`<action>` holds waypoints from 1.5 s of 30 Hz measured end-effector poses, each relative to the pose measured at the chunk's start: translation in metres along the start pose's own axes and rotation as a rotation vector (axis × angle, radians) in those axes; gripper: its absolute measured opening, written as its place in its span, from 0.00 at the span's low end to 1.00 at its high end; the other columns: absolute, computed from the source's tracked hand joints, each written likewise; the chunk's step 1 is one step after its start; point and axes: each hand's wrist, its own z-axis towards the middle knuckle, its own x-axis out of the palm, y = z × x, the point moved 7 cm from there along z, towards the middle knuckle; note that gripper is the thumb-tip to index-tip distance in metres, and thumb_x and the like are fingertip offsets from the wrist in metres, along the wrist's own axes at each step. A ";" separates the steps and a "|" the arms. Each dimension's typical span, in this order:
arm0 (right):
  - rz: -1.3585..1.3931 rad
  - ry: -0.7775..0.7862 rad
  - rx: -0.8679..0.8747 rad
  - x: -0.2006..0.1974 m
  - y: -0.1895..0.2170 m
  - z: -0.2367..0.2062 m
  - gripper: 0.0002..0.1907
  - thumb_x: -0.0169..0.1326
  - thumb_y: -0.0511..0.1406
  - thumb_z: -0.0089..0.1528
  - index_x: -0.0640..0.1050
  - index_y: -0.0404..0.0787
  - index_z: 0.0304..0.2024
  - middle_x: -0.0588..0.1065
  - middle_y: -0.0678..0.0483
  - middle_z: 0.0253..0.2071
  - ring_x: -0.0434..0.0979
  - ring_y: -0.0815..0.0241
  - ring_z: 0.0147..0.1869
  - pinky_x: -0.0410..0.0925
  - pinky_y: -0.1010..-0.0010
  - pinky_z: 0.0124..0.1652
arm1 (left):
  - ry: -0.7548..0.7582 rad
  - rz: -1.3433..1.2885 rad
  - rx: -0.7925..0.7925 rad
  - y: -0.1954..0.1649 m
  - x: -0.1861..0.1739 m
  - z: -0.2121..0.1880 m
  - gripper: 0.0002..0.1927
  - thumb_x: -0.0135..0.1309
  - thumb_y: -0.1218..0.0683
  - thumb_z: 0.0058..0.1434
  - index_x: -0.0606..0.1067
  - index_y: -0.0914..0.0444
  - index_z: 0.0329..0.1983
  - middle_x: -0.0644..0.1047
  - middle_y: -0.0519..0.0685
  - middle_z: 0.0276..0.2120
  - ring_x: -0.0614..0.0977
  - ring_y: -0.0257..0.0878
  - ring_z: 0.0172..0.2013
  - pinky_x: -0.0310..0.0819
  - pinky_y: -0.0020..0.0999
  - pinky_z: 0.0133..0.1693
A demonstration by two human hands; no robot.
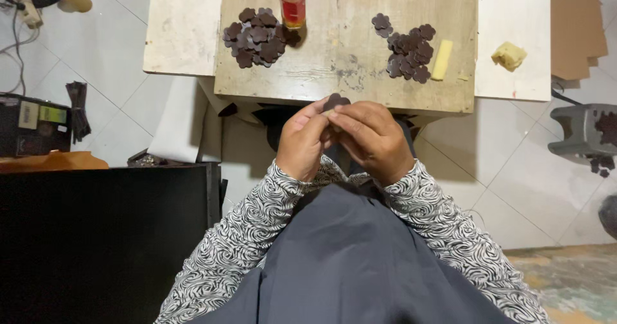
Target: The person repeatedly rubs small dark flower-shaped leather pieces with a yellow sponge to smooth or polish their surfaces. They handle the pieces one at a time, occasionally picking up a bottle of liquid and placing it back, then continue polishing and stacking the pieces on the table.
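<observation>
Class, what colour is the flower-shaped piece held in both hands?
Dark brown flower-shaped piece, clearest in the head view.

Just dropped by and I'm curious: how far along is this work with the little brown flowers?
Hard to say which pile is finished: two heaps of dark flower-shaped pieces lie on the wooden board, the other on the right. In hand: left hand and right hand hold one piece together.

Black-and-white swirl-patterned sleeves (257, 227) — dark grey apron (347, 260), perhaps a skirt — bare hands.
</observation>
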 end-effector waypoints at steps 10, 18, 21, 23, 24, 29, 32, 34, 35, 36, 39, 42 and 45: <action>-0.011 -0.073 -0.105 0.007 0.010 0.007 0.15 0.66 0.25 0.58 0.80 0.35 0.47 0.77 0.47 0.49 0.79 0.46 0.54 0.74 0.58 0.54 | -0.070 0.069 0.082 -0.026 -0.011 -0.012 0.21 0.42 0.60 0.74 0.68 0.72 0.68 0.79 0.54 0.54 0.82 0.36 0.51 0.78 0.31 0.54; -0.049 -0.108 0.111 0.002 -0.010 0.005 0.16 0.65 0.23 0.56 0.81 0.36 0.46 0.78 0.47 0.48 0.80 0.46 0.55 0.74 0.58 0.56 | -0.178 0.029 -0.036 -0.013 -0.023 -0.015 0.21 0.42 0.60 0.71 0.68 0.69 0.66 0.80 0.51 0.49 0.83 0.35 0.45 0.81 0.32 0.50; -0.042 -0.159 0.061 -0.003 -0.004 0.004 0.15 0.65 0.23 0.57 0.81 0.35 0.46 0.79 0.47 0.50 0.79 0.46 0.57 0.74 0.58 0.57 | -0.149 0.021 -0.029 -0.014 -0.013 -0.011 0.21 0.42 0.59 0.73 0.68 0.69 0.67 0.80 0.50 0.48 0.83 0.32 0.45 0.80 0.31 0.50; 0.051 -0.150 -0.048 0.001 0.005 0.003 0.14 0.66 0.23 0.57 0.80 0.36 0.45 0.78 0.48 0.48 0.80 0.47 0.56 0.74 0.58 0.56 | -0.085 -0.023 -0.007 -0.013 -0.004 -0.012 0.20 0.42 0.59 0.75 0.67 0.70 0.68 0.80 0.50 0.48 0.82 0.32 0.44 0.78 0.31 0.51; 0.035 -0.133 -0.033 0.004 0.003 0.003 0.14 0.67 0.24 0.58 0.81 0.36 0.45 0.78 0.48 0.48 0.80 0.48 0.56 0.74 0.59 0.56 | 0.100 -0.219 0.024 -0.016 0.009 -0.013 0.19 0.42 0.62 0.78 0.67 0.74 0.69 0.80 0.52 0.49 0.82 0.33 0.43 0.78 0.30 0.49; -0.060 -0.090 0.128 0.001 -0.015 0.001 0.15 0.65 0.24 0.57 0.82 0.36 0.47 0.79 0.48 0.48 0.80 0.48 0.56 0.74 0.59 0.56 | -0.123 0.064 -0.071 -0.009 -0.009 -0.017 0.19 0.42 0.59 0.73 0.68 0.71 0.65 0.80 0.51 0.47 0.83 0.34 0.43 0.80 0.32 0.51; -0.048 -0.166 0.137 -0.007 -0.010 0.004 0.14 0.64 0.24 0.59 0.81 0.35 0.47 0.79 0.47 0.49 0.80 0.48 0.57 0.74 0.60 0.57 | -0.117 0.118 -0.025 -0.011 -0.009 -0.016 0.19 0.44 0.60 0.73 0.70 0.71 0.64 0.79 0.51 0.48 0.82 0.34 0.44 0.79 0.31 0.50; 0.026 -0.119 0.027 0.001 0.003 0.011 0.14 0.63 0.23 0.60 0.80 0.34 0.49 0.78 0.47 0.50 0.80 0.48 0.57 0.74 0.59 0.58 | 0.009 0.131 0.102 -0.017 0.001 -0.014 0.17 0.43 0.60 0.74 0.71 0.72 0.63 0.79 0.50 0.53 0.81 0.32 0.52 0.75 0.29 0.57; 0.065 -0.098 -0.023 0.006 0.009 0.014 0.14 0.63 0.23 0.61 0.80 0.34 0.49 0.78 0.47 0.50 0.80 0.48 0.57 0.74 0.59 0.59 | 0.070 0.144 0.161 -0.019 0.005 -0.016 0.16 0.43 0.60 0.75 0.72 0.72 0.62 0.79 0.49 0.56 0.81 0.32 0.55 0.73 0.28 0.60; 0.057 -0.076 -0.010 0.009 0.010 0.016 0.14 0.63 0.23 0.61 0.80 0.34 0.49 0.78 0.47 0.50 0.80 0.48 0.57 0.74 0.60 0.59 | 0.067 0.171 0.164 -0.019 0.004 -0.016 0.16 0.43 0.60 0.76 0.72 0.72 0.63 0.79 0.49 0.55 0.80 0.32 0.54 0.73 0.28 0.59; 0.006 -0.050 0.057 0.010 0.004 0.019 0.14 0.63 0.24 0.61 0.81 0.35 0.49 0.79 0.48 0.50 0.80 0.48 0.57 0.74 0.60 0.58 | 0.035 0.214 0.112 -0.012 0.000 -0.017 0.17 0.43 0.60 0.76 0.73 0.72 0.63 0.79 0.50 0.52 0.79 0.33 0.51 0.74 0.30 0.55; -0.055 -0.076 0.119 0.000 -0.004 0.017 0.14 0.62 0.25 0.61 0.81 0.36 0.49 0.79 0.47 0.50 0.80 0.47 0.56 0.74 0.60 0.56 | -0.039 0.187 0.018 -0.006 -0.006 -0.017 0.18 0.43 0.60 0.75 0.72 0.71 0.64 0.79 0.50 0.50 0.79 0.35 0.48 0.75 0.32 0.52; -0.043 -0.102 0.089 -0.002 0.000 0.018 0.14 0.61 0.24 0.61 0.81 0.36 0.49 0.79 0.47 0.50 0.80 0.47 0.57 0.74 0.60 0.57 | -0.007 0.247 0.067 -0.013 0.000 -0.017 0.18 0.43 0.60 0.75 0.71 0.71 0.65 0.78 0.51 0.53 0.79 0.35 0.52 0.74 0.32 0.57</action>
